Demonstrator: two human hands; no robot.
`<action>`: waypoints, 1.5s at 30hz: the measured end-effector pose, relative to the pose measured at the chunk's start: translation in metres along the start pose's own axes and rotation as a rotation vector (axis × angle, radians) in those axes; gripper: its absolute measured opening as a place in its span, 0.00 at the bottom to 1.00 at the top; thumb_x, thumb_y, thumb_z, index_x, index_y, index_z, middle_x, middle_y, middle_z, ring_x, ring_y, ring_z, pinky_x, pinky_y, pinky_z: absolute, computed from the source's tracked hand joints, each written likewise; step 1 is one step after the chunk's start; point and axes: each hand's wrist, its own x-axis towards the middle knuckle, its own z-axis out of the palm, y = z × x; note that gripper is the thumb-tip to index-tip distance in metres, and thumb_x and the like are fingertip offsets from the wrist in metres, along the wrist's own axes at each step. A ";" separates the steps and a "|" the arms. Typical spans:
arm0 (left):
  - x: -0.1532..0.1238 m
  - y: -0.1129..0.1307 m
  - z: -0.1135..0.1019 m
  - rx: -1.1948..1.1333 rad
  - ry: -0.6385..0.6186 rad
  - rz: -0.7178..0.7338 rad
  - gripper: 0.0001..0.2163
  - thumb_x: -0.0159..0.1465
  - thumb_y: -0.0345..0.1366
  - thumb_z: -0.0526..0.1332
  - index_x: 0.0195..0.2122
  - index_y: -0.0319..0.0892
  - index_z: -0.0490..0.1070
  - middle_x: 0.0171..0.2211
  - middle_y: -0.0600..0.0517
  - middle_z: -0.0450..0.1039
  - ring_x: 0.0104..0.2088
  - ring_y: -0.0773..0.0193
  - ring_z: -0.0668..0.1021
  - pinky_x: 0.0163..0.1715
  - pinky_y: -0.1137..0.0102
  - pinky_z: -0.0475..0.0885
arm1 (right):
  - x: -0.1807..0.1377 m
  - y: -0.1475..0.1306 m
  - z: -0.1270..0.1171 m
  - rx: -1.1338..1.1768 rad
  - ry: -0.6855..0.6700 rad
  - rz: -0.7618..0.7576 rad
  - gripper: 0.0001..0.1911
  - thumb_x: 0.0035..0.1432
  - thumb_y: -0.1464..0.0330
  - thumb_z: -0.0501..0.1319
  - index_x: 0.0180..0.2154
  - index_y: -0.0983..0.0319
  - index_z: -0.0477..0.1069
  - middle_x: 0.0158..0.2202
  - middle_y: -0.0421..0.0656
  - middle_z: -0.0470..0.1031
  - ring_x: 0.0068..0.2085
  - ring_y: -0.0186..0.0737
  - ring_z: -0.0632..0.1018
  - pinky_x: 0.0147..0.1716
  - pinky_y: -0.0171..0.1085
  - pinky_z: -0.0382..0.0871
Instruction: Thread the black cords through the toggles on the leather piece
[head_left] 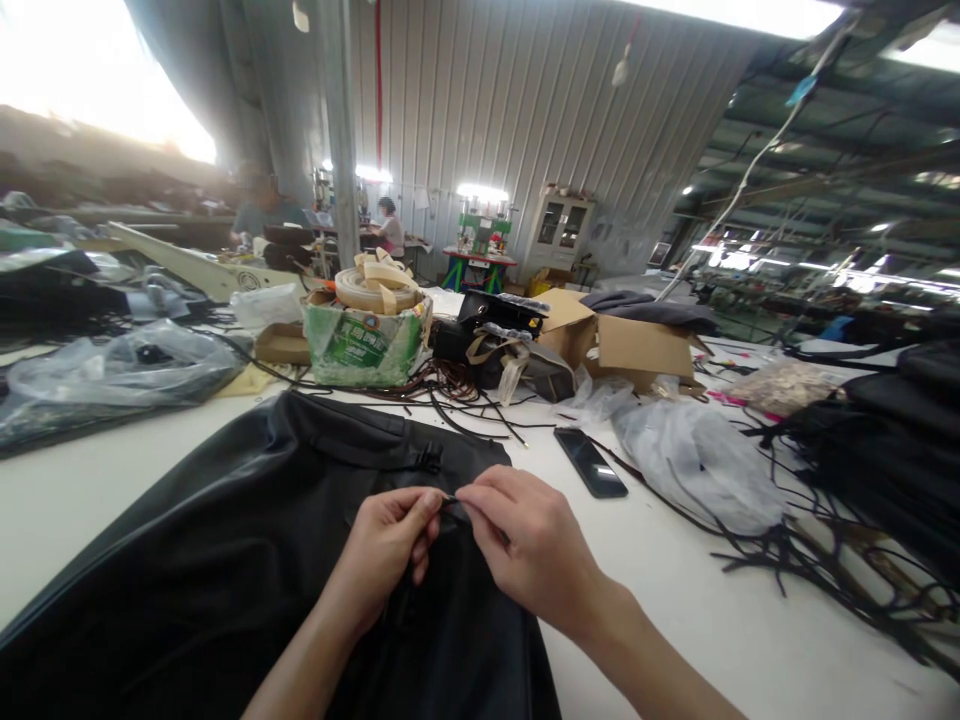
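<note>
1. Fingers of the left hand (382, 545) are closed, thumb on top, on a thin dark strip (450, 500).
2. Just beside them, the right hand (532, 540) pinches the same strip, fingertips together.
3. Both hands are over a glossy black piece (225, 520) spread on the white table (675, 620); a black buckle (429, 458) sits just beyond them.
4. To its right lies a phone (590, 463).

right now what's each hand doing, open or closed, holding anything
Left hand: closed, thumb and finger pinching a small dark piece.
Right hand: closed, fingertips pinching the same small dark piece from the other side.
</note>
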 end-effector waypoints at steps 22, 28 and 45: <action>0.000 0.000 -0.001 0.000 0.017 0.000 0.29 0.58 0.62 0.78 0.34 0.36 0.81 0.24 0.55 0.68 0.17 0.73 0.65 0.13 0.77 0.66 | -0.004 0.001 0.008 -0.027 0.003 -0.001 0.10 0.67 0.79 0.61 0.43 0.60 0.77 0.38 0.43 0.78 0.38 0.43 0.76 0.39 0.45 0.68; 0.000 -0.002 -0.001 0.020 0.023 0.001 0.29 0.58 0.63 0.77 0.32 0.37 0.80 0.23 0.54 0.68 0.16 0.73 0.65 0.13 0.77 0.65 | -0.004 -0.001 0.010 -0.010 -0.003 0.012 0.10 0.69 0.78 0.60 0.43 0.59 0.77 0.38 0.44 0.78 0.39 0.43 0.77 0.39 0.44 0.70; 0.000 -0.005 -0.003 0.065 0.020 -0.006 0.28 0.61 0.62 0.75 0.29 0.37 0.78 0.22 0.55 0.65 0.16 0.73 0.64 0.13 0.77 0.63 | -0.009 -0.001 0.020 0.045 -0.010 0.032 0.11 0.74 0.77 0.57 0.43 0.60 0.75 0.37 0.44 0.73 0.38 0.42 0.75 0.37 0.41 0.72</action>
